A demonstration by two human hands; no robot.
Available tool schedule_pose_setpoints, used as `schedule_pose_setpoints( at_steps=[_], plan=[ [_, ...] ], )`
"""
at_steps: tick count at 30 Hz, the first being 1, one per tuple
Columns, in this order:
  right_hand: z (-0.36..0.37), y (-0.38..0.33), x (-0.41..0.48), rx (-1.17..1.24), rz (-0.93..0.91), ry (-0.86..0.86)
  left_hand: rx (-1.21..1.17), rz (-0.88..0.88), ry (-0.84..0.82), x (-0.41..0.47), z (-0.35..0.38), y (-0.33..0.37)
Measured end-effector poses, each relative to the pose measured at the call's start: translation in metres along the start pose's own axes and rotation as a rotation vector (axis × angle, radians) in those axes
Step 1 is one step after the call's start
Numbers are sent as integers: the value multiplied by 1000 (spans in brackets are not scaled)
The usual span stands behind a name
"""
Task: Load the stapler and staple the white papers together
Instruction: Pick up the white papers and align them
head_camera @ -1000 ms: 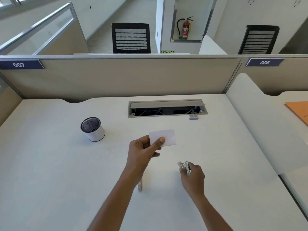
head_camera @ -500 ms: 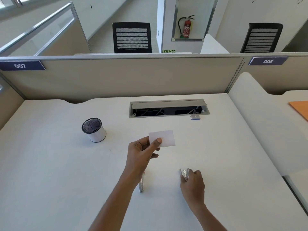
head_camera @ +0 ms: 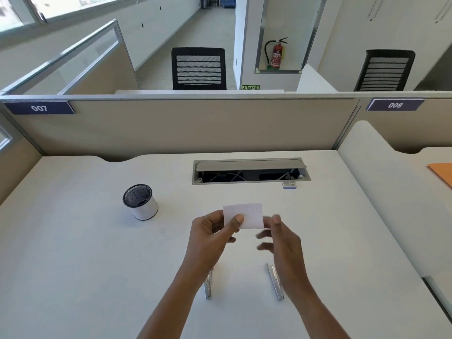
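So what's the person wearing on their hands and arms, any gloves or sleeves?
Nothing visible. Left hand and right hand are bare, no gloves, rings or watch; both forearms are sleeveless down to the frame edge.

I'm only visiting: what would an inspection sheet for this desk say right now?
Surface: white desk.
Job's things: paper held above the desk; left metal piece and right metal piece lie flat, and I cannot tell which is the stapler.
Clutter: mesh cup; small box by the hatch; orange folder on the next desk.
Grips: left hand pinches the paper; right hand is blurred beside its right edge, hold unclear.
Cables: cables inside the open hatch.
Surroundings: partition, chair, extinguisher.
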State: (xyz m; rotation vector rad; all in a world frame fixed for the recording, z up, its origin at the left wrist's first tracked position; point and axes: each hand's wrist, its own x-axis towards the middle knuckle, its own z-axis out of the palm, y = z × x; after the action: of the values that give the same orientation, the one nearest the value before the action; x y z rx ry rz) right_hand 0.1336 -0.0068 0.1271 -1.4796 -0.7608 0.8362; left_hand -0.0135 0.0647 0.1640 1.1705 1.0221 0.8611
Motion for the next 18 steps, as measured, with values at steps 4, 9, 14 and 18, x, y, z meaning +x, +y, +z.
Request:
schedule_pose_setpoints(
  at_steps=[4, 9, 14, 18],
  plan=[
    [14, -39, -3, 189, 37, -112, 14, 39, -26, -1, 4, 4],
    [23, -37, -2, 207, 25, 42, 45, 52, 44, -1, 5, 7],
    [29, -38, -1, -331, -471, 379, 110, 111, 223, -17, 14, 12],
    [30, -35, -4, -550, -713, 412, -74, 124, -41, -30, 27, 23]
  ],
)
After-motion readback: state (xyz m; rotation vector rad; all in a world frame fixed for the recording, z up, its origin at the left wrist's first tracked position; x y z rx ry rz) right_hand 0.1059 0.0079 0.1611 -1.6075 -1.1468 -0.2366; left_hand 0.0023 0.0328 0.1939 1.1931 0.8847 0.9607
